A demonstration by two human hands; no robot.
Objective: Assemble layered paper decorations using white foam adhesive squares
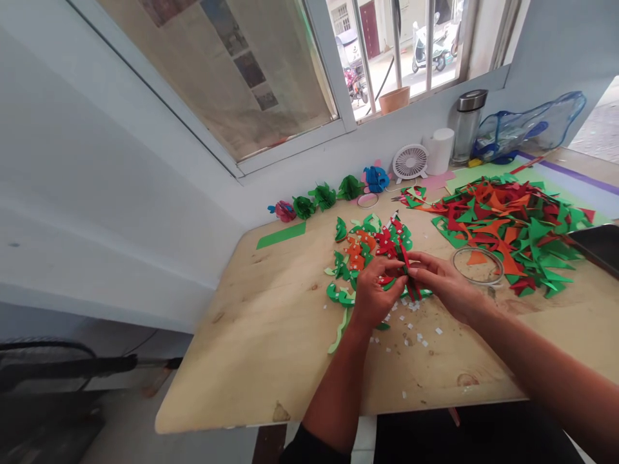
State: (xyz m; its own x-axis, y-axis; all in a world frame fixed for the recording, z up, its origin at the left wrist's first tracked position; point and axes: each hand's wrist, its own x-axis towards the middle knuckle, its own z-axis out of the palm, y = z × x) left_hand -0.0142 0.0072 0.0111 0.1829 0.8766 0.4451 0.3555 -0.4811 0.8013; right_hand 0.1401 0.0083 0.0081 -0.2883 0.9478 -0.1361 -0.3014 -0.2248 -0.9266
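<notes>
My left hand [378, 291] and my right hand [442, 281] meet over the wooden table, fingers pinched on a red paper piece [405, 256] held upright between them. Cut green, orange and red paper pieces with small white squares on them lie just beyond and to the left of my hands, among them an orange piece [356, 250]. Small white squares [420, 338] are scattered on the tabletop below my hands. To the right of my right hand, a roll of clear tape [478, 265] lies flat.
A big heap of paper scraps [512, 225] covers the table's right side, with a dark tray [599, 248] beside it. Along the wall stand folded paper shapes [324, 196], a small white fan [410, 162], a white cylinder [440, 151] and a glass bottle [467, 129].
</notes>
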